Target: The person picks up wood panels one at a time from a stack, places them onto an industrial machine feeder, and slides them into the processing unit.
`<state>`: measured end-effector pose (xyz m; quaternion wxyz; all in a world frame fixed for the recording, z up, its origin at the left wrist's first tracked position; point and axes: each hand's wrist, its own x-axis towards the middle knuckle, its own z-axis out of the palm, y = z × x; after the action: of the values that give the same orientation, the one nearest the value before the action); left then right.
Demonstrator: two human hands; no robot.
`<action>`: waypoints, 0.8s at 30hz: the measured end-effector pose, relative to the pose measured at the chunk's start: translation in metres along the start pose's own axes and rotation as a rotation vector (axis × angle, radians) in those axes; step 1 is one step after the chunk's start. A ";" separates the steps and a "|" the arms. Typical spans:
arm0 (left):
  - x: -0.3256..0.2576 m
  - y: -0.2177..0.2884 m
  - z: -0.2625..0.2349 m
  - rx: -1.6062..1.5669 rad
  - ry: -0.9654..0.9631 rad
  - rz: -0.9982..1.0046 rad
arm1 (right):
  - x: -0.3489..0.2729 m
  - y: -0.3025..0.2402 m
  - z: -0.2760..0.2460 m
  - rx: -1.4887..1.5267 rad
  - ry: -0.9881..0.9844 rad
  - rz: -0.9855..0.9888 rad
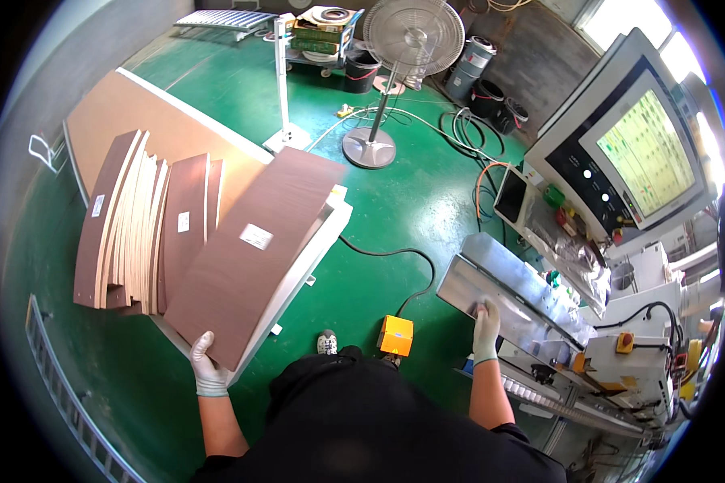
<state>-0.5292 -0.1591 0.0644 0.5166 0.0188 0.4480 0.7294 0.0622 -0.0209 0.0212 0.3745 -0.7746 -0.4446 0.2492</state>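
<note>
My left hand (206,369), in a white glove, grips the near end of a brown board (258,217), its thumb over the board's edge. A white label (256,236) sits on the board's upper face. Beneath the board shows a pale stand edge (286,294). My right hand (486,330), also gloved, rests its outstretched fingers on a shiny metal plate (491,294) at the front of the machine; it holds nothing I can see. Left of the held board, several brown panels (129,233) with light wood edges stand close together in a row.
A yellow-orange foot pedal box (395,335) with a black cable lies on the green floor by my feet. Ahead stand a fan (370,146) and a white post (282,84). A machine control screen (644,153) is at right, a metal rail (72,394) at lower left.
</note>
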 end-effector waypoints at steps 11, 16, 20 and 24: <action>0.063 -0.024 0.029 0.402 -0.512 -0.505 | -0.018 -0.051 -0.017 1.176 -0.458 0.363; 0.101 -0.034 0.087 0.638 -0.652 -0.556 | -0.076 0.004 -0.081 0.980 -0.416 0.337; 0.109 -0.087 0.184 0.752 -0.956 -0.547 | -0.127 0.040 -0.105 0.653 -0.134 0.517; 0.090 -0.178 0.281 0.798 -1.127 -0.527 | -0.215 0.098 -0.102 0.459 0.367 0.457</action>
<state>-0.3022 0.0997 0.0735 0.7803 0.4687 0.3356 0.2426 0.0813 -0.2774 0.0146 0.5464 -0.7816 -0.1183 0.2767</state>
